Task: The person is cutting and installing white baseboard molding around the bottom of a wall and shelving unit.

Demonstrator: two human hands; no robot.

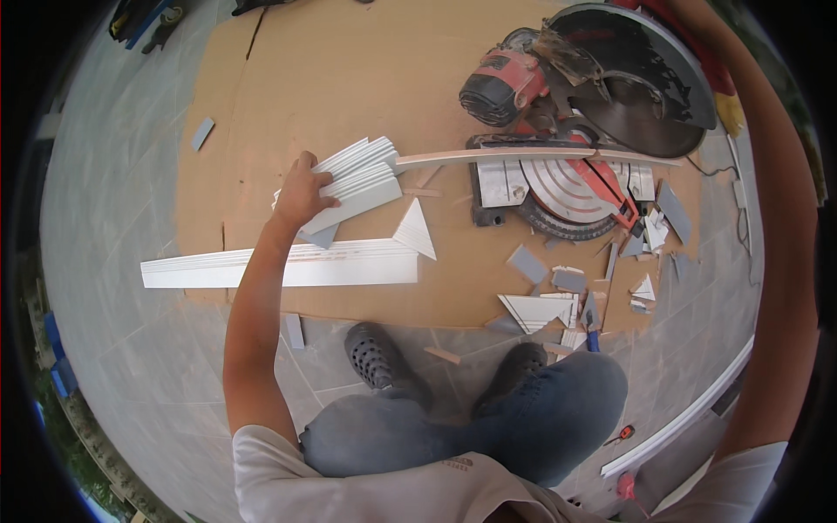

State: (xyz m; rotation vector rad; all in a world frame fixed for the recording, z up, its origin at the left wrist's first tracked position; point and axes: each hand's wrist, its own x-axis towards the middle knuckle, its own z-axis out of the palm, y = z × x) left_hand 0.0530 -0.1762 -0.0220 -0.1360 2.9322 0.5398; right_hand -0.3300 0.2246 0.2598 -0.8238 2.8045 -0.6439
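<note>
My left hand grips the left end of a fanned stack of short white moulding pieces, its fingers curled over their edge. Up at the top right, my right hand is by the red upper part of the miter saw; the frame edge cuts it off, so its fingers are hidden. The saw's round blade is raised above its base. Along the saw's fence lies a long, thin moulding strip, reaching left to the stack. A longer grooved white board lies nearer to me.
Cardboard covers the tiled floor under the saw. A white triangular offcut touches the long board. Several grey and white offcuts are scattered before the saw, beside a blue-handled tool. A black cable runs at right.
</note>
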